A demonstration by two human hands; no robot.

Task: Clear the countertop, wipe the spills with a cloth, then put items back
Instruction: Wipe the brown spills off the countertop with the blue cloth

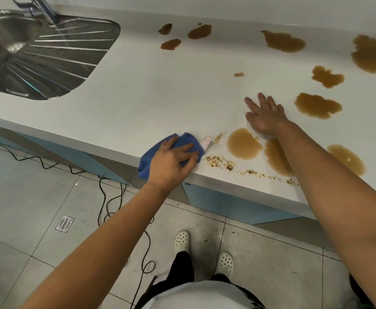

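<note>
Fingers [183, 150] of the left hand [171, 161] press the blue cloth [158, 152] at the desk [138, 97] edge. Right hand [265, 114] lies flat, fingers spread, beside brown spills [244, 143]

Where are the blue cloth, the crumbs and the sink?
blue cloth [145, 160]: head view, on the fold hanging over the counter edge.
crumbs [219, 162]: head view, on the densest patch.
sink [55, 56]: head view, on the ribbed drainboard.
</note>
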